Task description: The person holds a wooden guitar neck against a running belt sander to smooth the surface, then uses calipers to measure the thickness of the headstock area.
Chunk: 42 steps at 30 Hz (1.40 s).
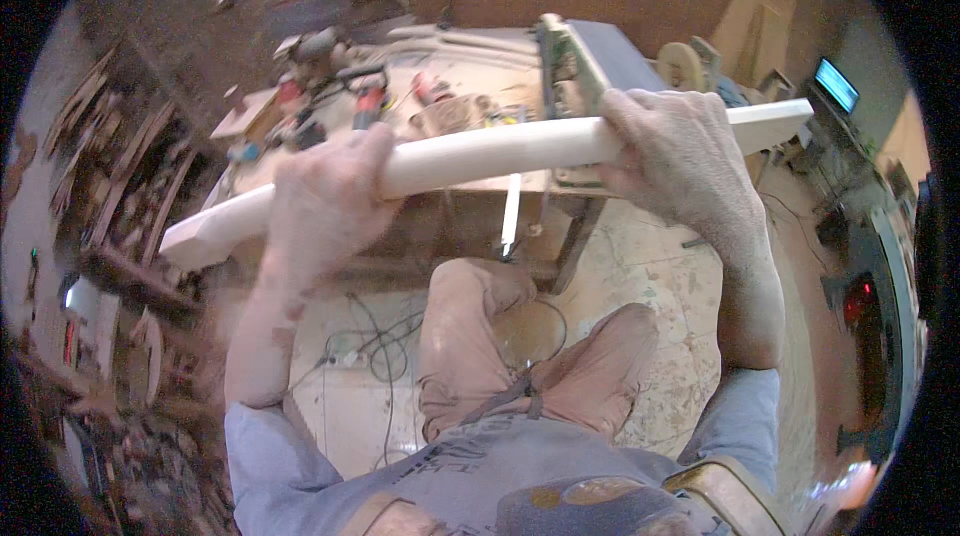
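Observation:
A long pale piece of wood, smooth and rounded along its middle with flat-cut ends, spans the view in front of me, held up above my knees. My left hand is wrapped round it towards its left end, slightly blurred. Nearer the right end, my right hand grips it with the fingers curled over the top. Both hands look dusty. The wood's two ends stick out beyond my hands, the right one a little higher in view.
Beyond the wood stands a workbench with power tools, wood strips and a grey-topped machine. Cables lie on the floor by my legs. Shelves of wood pieces line the left; a lit screen is at right.

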{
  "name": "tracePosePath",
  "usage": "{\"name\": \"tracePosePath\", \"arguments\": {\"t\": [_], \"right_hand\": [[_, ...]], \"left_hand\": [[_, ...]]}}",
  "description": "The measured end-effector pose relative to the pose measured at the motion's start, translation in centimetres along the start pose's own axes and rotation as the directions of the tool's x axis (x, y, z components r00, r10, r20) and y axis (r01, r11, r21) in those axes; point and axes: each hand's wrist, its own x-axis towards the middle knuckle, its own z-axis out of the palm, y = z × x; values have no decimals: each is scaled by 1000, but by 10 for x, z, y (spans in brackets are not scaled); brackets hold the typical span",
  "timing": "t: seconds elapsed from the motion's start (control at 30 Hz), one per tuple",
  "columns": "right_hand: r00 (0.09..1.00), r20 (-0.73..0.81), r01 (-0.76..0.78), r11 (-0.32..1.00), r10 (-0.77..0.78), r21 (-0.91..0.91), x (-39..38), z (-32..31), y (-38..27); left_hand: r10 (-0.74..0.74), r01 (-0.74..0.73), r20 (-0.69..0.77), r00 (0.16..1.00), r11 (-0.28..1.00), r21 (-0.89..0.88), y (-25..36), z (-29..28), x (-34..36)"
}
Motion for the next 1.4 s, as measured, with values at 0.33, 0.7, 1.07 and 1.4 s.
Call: {"name": "tracePosePath", "arguments": {"t": [0.33, 0.7, 1.07, 1.4], "right_hand": [[882, 42, -444, 859, 469, -256, -114, 36, 187], [877, 31, -477, 877, 479, -61, -147, 74, 247], [761, 100, -631, 767, 641, -113, -190, 54, 298], [750, -6, -654, 740, 662, -155, -220, 71, 338]], "left_hand": [[139, -12, 305, 942, 924, -383, -8, 79, 112], [103, 262, 626, 773, 847, -462, -20, 113, 174], [321, 39, 747, 583, 907, -420, 50, 116, 197], [321, -228, 595, 737, 947, -227, 89, 140, 204]]}}
